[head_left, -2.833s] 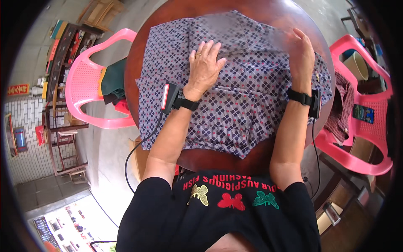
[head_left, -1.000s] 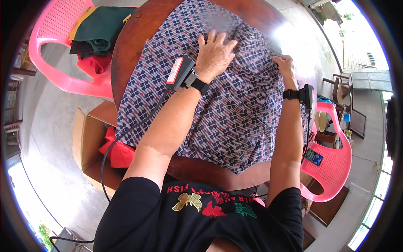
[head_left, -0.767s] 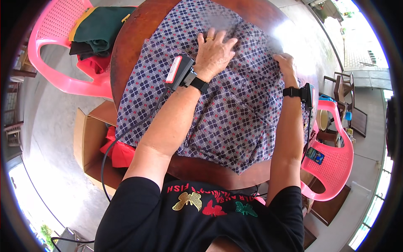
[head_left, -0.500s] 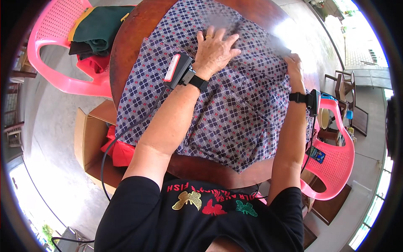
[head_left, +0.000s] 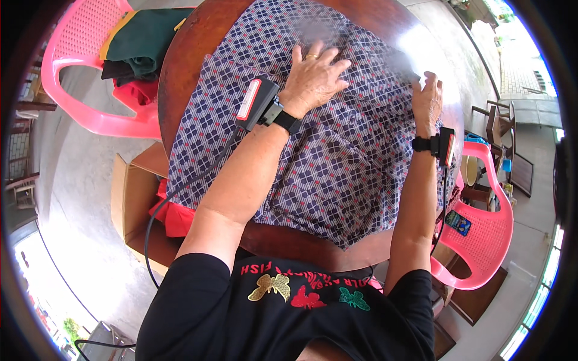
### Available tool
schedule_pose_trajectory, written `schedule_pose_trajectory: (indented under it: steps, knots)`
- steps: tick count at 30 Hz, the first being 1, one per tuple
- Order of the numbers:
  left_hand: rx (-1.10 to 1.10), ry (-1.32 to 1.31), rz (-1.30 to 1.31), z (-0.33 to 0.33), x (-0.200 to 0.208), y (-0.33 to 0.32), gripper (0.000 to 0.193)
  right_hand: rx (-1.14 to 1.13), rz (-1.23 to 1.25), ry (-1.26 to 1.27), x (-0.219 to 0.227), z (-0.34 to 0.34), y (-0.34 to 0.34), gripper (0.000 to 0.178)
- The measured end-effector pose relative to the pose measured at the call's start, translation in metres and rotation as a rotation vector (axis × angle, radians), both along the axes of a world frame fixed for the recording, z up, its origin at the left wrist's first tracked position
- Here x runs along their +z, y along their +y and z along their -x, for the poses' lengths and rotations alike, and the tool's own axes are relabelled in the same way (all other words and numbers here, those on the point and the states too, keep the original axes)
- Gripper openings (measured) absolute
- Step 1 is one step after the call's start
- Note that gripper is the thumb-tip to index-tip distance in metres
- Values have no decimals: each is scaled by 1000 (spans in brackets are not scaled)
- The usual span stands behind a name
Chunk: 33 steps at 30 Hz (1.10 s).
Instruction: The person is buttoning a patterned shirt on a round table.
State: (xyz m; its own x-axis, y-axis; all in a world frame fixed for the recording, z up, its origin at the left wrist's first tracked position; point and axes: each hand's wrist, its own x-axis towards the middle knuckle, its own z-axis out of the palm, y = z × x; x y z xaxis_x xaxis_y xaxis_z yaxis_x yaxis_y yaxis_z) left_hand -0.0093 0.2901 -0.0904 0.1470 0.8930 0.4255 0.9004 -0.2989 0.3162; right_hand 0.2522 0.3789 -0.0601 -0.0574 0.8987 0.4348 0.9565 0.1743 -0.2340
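Note:
A dark blue and white patterned cloth garment (head_left: 337, 174) with small red marks lies spread over a round brown table (head_left: 183, 72). Creases and a seam run across it; which kind of garment it is I cannot tell. My left hand (head_left: 315, 77) rests on its upper middle, palm down with fingers spread, a ring on one finger. At the garment's right edge is my right hand (head_left: 427, 99), fingers apart and slightly bent, with nothing seen in them. Each wrist wears a black strap with a small box and a cable.
A pink plastic chair (head_left: 90, 123) on the left holds folded dark green clothes (head_left: 141, 42) and a red cloth. Below it stands an open cardboard box (head_left: 123, 198) with red cloth inside. Another pink chair (head_left: 484, 240) is at the right, a small blue packet (head_left: 459, 222) on it.
My right hand has moved slightly right, off the garment's edge, and its fingers have spread. My left hand has shifted a little down and right, still spread on the cloth.

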Motion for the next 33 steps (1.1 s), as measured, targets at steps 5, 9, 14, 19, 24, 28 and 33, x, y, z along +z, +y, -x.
schedule_pose_trajectory:
  steps: [5, 9, 14, 19, 24, 28, 33]
  knots:
    - [7, 12, 38, 4, -3, -2, 41, 712, -52, 13, 11, 74, -8, 35]
    - [32, 59, 66, 1, 0, -3, 45, 783, 83, -131, -22, 99, 14, 47]
    - [58, 4, 18, -6, -2, -2, 43, 758, 138, -47, -51, 97, 53, 54]
    - [69, -4, -36, -4, -8, -2, 40, 653, 58, -276, -51, 106, 57, 55]
    - [69, 3, 23, -1, -5, -4, 41, 642, 96, -207, -39, 105, 48, 59]
    - [81, 22, 8, -2, -6, -2, 43, 669, -56, -94, -38, 83, 25, 66]
    - [77, 57, 3, -2, -4, -3, 44, 525, 112, -201, -42, 53, 34, 69]
